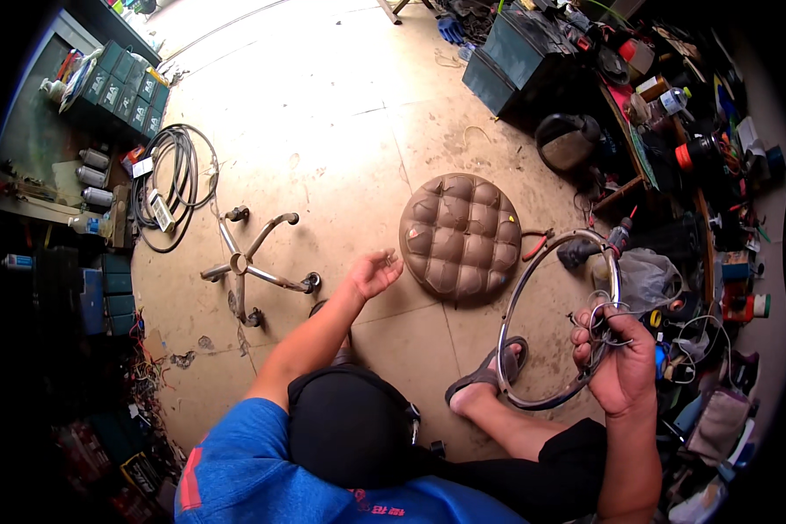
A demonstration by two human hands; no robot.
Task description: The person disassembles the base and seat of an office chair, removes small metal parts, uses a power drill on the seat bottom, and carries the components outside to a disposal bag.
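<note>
My right hand [622, 358] is closed around a shiny metal ring [507, 316], held tilted above the floor beside my foot. Thin loose wire [604, 325] is bunched in the same fingers. My left hand [378, 274] is in the air with its palm turned up and its fingers loosely curled, holding nothing visible. Just beyond it, a round brown tufted seat cushion [460, 237] lies on the floor, its covering cracked. Red-handled pliers [538, 245] rest at the cushion's right edge, partly beside the ring. To the left stands a chrome star-shaped chair base [241, 264] with casters.
A coiled black hose or cable [177, 188] lies at the left near stacked green boxes [124, 94]. On the right, a cordless drill [596, 251] is close to the ring, with a plastic bag [648, 278] and a cluttered bench [646, 157]. My sandalled foot [487, 377] is under the ring.
</note>
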